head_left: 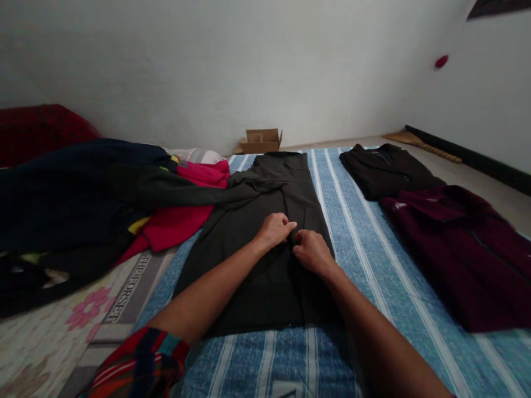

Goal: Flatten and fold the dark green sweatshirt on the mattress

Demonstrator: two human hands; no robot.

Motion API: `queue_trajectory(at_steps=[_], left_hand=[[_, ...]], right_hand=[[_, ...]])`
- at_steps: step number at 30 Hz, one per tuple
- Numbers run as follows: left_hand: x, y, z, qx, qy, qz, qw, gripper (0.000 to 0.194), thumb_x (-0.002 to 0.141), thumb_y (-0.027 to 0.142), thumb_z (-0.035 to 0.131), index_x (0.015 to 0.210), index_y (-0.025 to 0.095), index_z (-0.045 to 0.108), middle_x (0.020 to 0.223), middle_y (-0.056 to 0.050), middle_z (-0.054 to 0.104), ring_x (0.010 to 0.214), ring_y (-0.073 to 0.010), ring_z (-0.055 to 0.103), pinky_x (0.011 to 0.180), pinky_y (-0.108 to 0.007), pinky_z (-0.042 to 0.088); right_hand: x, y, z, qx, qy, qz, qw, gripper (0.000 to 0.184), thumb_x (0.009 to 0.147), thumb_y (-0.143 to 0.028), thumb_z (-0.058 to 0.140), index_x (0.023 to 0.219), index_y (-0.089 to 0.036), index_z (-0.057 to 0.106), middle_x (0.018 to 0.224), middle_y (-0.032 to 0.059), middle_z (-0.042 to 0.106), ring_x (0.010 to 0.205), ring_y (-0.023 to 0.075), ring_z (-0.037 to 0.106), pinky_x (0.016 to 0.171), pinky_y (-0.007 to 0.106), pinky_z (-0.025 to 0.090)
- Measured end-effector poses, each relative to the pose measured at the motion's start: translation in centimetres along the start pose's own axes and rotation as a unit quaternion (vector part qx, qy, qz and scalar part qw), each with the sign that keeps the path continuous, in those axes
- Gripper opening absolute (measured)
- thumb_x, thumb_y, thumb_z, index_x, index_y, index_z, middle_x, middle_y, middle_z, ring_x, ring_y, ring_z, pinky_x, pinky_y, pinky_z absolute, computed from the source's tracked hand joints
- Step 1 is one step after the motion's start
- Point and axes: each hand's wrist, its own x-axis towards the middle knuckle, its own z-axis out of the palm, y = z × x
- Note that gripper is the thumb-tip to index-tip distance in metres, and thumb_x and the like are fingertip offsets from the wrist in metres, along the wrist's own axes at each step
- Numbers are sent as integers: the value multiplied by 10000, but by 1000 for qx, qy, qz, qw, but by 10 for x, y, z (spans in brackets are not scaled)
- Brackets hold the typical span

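A dark grey long-sleeved top [249, 265] lies spread on the bed in front of me, its collar end away from me. One sleeve [186, 190] stretches out to the left over other clothes, while the right side looks folded inward. My left hand [274, 229] rests on the top with thumb and fingers pinched together at the folded part. Just to its right, my right hand [313, 250] is closed on the same dark cloth, fingertips curled in. The hands are close together, and the fingers hide the exact bit of fabric between them.
A folded maroon garment [460, 260] and a folded dark brown one [390, 168] lie on the right. Navy clothes [83, 193] and a pink garment [178, 226] are heaped at left. An open cardboard box [261, 142] stands by the wall. A striped blue sheet [357, 237] lies underneath.
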Motion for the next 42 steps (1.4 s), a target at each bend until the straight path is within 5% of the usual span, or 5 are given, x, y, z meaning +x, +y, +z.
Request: queue_trajectory(at_steps=[6,13,19,28,42], left_hand=[[-3,5,17,-87,0,-71,994,471,710,200,653,1145,132,485,542,66,534,440,-115,545,436,-206,411],[-3,-5,18,-16,60,12,998,551,663,176,674,1182,149,492,708,28,609,656,-126,602,621,-226,470],[-18,0,22,91,109,68,988,524,764,184,583,1258,114,423,849,-43,645,820,-169,618,759,-274,462],[-41,12,26,280,158,131,938,227,817,157,480,1032,163,553,1221,-131,501,1137,-248,474,916,-357,428],[-41,0,24,283,47,140,948,397,902,227,293,1241,145,483,1405,-124,406,1328,-223,302,1077,-470,236]], right_hand=[[-3,1,4,29,8,-35,999,285,684,-128,493,897,-235,648,835,22,676,809,192,618,612,233,363],[-25,19,-20,84,83,-108,987,220,839,-254,452,966,-197,622,750,1,644,699,140,589,638,225,398],[-35,60,-20,-68,93,-256,960,289,867,-271,484,1112,-158,587,1204,112,563,1156,215,465,969,361,340],[-43,74,-1,-132,52,-205,968,537,914,-454,384,1333,-122,429,1416,148,366,1330,259,272,1077,474,209],[-54,47,22,-108,26,-246,963,653,873,-564,399,1371,-141,390,1454,143,280,1349,284,224,1096,453,214]])
